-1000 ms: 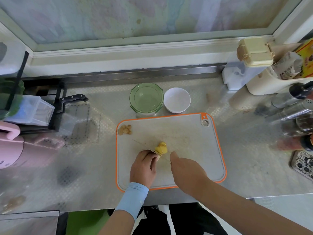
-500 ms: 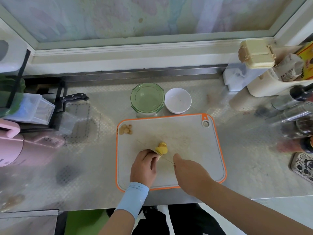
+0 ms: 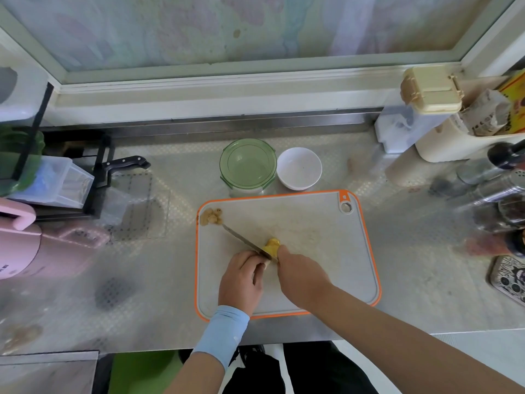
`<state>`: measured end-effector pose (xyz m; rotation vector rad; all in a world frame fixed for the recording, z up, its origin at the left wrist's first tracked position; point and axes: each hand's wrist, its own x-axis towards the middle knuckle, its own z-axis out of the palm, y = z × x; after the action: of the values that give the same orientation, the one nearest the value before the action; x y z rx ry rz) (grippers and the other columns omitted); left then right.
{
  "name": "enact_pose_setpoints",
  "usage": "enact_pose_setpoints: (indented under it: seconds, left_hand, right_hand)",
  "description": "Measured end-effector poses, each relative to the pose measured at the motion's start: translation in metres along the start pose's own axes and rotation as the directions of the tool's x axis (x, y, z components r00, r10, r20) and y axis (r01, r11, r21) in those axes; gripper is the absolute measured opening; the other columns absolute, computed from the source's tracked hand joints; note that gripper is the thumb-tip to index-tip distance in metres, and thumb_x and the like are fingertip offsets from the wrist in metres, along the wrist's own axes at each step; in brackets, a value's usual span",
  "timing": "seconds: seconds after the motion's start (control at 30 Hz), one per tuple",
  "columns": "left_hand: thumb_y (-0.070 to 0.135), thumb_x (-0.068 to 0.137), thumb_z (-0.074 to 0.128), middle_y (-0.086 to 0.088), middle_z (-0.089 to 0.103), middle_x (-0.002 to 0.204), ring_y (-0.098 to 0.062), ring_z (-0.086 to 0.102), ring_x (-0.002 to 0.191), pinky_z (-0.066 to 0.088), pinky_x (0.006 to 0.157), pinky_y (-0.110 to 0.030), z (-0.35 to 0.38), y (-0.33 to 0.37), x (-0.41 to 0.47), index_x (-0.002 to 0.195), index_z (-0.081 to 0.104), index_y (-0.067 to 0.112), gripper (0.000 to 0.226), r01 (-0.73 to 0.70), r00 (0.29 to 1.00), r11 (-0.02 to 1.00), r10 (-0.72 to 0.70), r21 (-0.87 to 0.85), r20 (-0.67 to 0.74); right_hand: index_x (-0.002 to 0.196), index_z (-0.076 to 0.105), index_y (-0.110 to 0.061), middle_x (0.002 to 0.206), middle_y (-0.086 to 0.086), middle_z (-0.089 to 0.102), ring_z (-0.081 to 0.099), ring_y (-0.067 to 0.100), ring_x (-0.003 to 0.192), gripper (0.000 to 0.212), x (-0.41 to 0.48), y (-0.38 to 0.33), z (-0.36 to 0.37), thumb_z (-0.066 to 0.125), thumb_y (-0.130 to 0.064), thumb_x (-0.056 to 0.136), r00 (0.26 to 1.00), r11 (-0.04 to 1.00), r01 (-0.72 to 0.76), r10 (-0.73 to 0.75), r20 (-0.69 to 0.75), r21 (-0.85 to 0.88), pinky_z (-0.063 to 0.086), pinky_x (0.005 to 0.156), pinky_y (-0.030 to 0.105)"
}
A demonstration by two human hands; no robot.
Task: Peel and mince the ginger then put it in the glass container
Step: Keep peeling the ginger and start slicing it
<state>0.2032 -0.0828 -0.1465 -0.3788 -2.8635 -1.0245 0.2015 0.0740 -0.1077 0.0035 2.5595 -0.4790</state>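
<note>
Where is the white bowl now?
The white bowl stands on the counter behind the cutting board, just right of the green-lidded glass container.

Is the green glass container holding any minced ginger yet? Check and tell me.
No: the green glass container behind the cutting board has its lid on, and the ginger lies uncut on the board.

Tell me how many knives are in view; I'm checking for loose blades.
2: a bare steel knife over the orange-rimmed cutting board, and a black-handled knife in the left rack, blade hidden. Others may be hidden.
</note>
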Motion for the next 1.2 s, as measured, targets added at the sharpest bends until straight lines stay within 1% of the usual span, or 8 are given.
enact_pose_setpoints:
  seconds: [0.2,0.27,0.37,0.57,0.67,0.87,1.03,1.2]
  left_hand:
    - [0.007,0.081,0.076,0.004,0.064,0.093,-0.017,0.058,0.09,0.05,0.069,-0.023,-0.001,-0.001,-0.001,0.089,0.074,0.018,0.013,-0.024,1.0,1.0,0.025,0.019,-0.011]
    - [0.007,0.081,0.076,0.004,0.064,0.092,-0.018,0.059,0.087,0.052,0.067,-0.026,0.0,0.0,-0.002,0.088,0.073,0.017,0.013,-0.02,1.0,1.0,0.021,0.018,-0.021]
    - [0.004,0.078,0.077,0.002,0.065,0.09,-0.017,0.06,0.086,0.051,0.067,-0.022,0.0,0.001,-0.003,0.085,0.072,0.015,0.015,-0.03,0.998,0.999,0.03,0.013,-0.049]
    - [0.002,0.076,0.078,0.0,0.064,0.086,-0.018,0.057,0.083,0.052,0.063,-0.025,0.001,0.0,-0.003,0.083,0.071,0.013,0.015,-0.042,0.996,0.999,0.044,0.03,-0.074]
    - [0.002,0.076,0.078,0.0,0.064,0.085,-0.018,0.057,0.083,0.051,0.065,-0.024,0.001,-0.001,-0.003,0.083,0.071,0.013,0.015,-0.048,0.996,0.998,0.05,0.027,-0.069]
    - [-0.001,0.073,0.08,0.0,0.062,0.083,-0.018,0.055,0.081,0.045,0.067,-0.019,0.001,0.0,-0.003,0.082,0.071,0.012,0.018,-0.047,0.995,0.999,0.047,0.012,-0.085]
    - [-0.001,0.073,0.08,0.0,0.063,0.086,-0.019,0.057,0.082,0.05,0.066,-0.024,0.001,-0.001,-0.002,0.083,0.071,0.013,0.019,-0.049,0.996,0.999,0.049,0.009,-0.076]
    - [-0.001,0.072,0.08,0.0,0.063,0.086,-0.019,0.057,0.083,0.05,0.066,-0.024,0.0,-0.001,-0.002,0.084,0.071,0.013,0.02,-0.042,0.997,0.999,0.042,0.011,-0.07]
  right_hand:
    - [0.132,0.03,-0.018,0.064,-0.005,0.041,0.045,0.022,0.055,0.031,-0.007,0.0,0.002,0.033,-0.019,0.101,0.999,0.999,0.013,-0.012,-0.034,0.045,0.02,0.043,0.029]
    - [0.13,0.031,-0.017,0.063,-0.006,0.04,0.04,0.017,0.05,0.028,-0.011,0.001,0.001,0.033,-0.018,0.102,0.999,1.0,0.005,-0.004,-0.043,0.022,0.019,0.043,0.029]
    - [0.126,0.029,-0.016,0.062,-0.004,0.042,0.038,0.016,0.047,0.027,-0.021,0.0,-0.002,0.036,-0.014,0.1,0.998,0.999,0.012,-0.015,-0.064,-0.045,0.021,0.042,0.031]
    - [0.101,0.029,-0.019,0.062,-0.002,0.045,0.042,0.022,0.048,0.017,-0.037,-0.003,-0.008,0.039,-0.008,0.095,1.0,0.996,-0.007,0.005,-0.027,-0.085,0.024,0.041,0.031]
    - [0.099,0.027,-0.022,0.061,-0.004,0.043,0.039,0.018,0.046,0.019,-0.042,0.0,-0.009,0.04,-0.009,0.096,1.0,0.996,-0.017,0.015,-0.016,-0.089,0.023,0.041,0.032]
    - [0.093,0.026,-0.022,0.061,-0.004,0.044,0.044,0.02,0.049,0.019,-0.049,0.006,-0.008,0.041,-0.013,0.098,0.999,0.996,-0.039,0.038,-0.014,-0.082,0.028,0.042,0.032]
    - [0.092,0.025,-0.022,0.061,-0.004,0.046,0.043,0.019,0.047,0.022,-0.05,0.009,-0.007,0.044,-0.011,0.096,0.999,0.994,-0.049,0.048,-0.014,-0.101,0.036,0.045,0.034]
    - [0.092,0.024,-0.022,0.06,-0.005,0.044,0.039,0.015,0.045,0.024,-0.051,0.009,-0.008,0.045,-0.011,0.096,0.999,0.991,-0.036,0.036,-0.006,-0.125,0.032,0.043,0.032]
